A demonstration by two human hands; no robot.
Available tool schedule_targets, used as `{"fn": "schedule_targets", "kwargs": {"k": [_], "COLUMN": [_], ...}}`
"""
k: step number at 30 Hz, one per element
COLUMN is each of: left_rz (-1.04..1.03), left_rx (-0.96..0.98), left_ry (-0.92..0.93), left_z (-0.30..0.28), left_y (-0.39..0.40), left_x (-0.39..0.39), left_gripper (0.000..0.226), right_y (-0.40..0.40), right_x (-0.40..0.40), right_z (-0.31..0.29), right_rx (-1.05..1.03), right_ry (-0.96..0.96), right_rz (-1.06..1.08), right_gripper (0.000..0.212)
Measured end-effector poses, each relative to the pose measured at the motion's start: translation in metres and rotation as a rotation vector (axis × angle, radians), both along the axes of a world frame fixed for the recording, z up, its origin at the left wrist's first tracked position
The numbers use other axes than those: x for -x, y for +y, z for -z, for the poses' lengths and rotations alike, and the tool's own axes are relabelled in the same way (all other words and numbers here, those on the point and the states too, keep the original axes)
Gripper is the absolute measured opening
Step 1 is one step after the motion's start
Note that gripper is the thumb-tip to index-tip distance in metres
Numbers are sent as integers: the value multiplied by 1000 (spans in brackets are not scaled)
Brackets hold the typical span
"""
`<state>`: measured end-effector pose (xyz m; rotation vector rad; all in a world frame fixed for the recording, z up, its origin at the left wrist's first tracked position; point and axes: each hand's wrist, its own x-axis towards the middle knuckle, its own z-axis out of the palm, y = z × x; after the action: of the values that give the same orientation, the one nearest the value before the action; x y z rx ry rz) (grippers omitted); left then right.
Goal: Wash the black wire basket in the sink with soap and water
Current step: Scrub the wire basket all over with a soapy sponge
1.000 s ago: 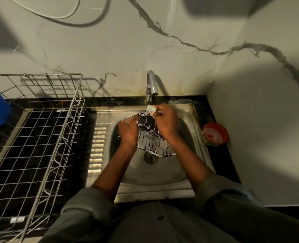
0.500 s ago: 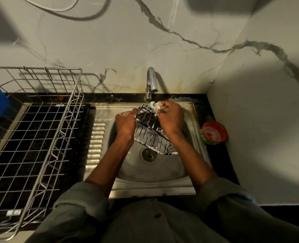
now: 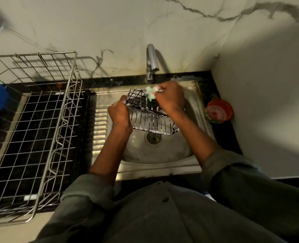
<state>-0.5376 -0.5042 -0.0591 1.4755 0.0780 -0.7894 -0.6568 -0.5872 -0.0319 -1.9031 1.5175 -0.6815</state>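
2 hands on the black wire basket (image 3: 150,114), tilted over the sink (image 3: 162,155). My left hand (image 3: 118,113) grips its left end; my right hand (image 3: 169,99) pinches a scrubber (image 3: 150,93) against the far rim. Long axis runs left-to-right between them.

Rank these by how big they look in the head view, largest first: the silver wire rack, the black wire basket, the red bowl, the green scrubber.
1. Silver wire rack, though it sits nearer the camera.
2. Black wire basket, partly hidden by the hands.
3. Red bowl.
4. Green scrubber, mostly hidden in the right hand.
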Motion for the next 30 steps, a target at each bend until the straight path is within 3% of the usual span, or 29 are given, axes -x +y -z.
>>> {"fn": "schedule_targets", "kwargs": {"k": [5,12,19,25,30], "left_rz": [-68,10,-85,99,91], "left_rx": [12,27,36,23,64], "left_ry": [81,25,55,-98,-39], "left_z": [5,8,4,12,2], "left_y": [4,3,-2,-7,-16], "left_x": [-15,-13,-28,-19,-20], "left_gripper": [9,11,23,12,26], "right_y": [53,-18,40,-6,-11], "right_x": [26,-8,27,11,-7], "right_z": [12,11,25,18,2], "right_rx": [164,28,183,76,45], "right_ry": [136,97,208,307,254], "right_rz": [-148,108,-162,113,41], "right_gripper": [17,13,25,28,32]}}
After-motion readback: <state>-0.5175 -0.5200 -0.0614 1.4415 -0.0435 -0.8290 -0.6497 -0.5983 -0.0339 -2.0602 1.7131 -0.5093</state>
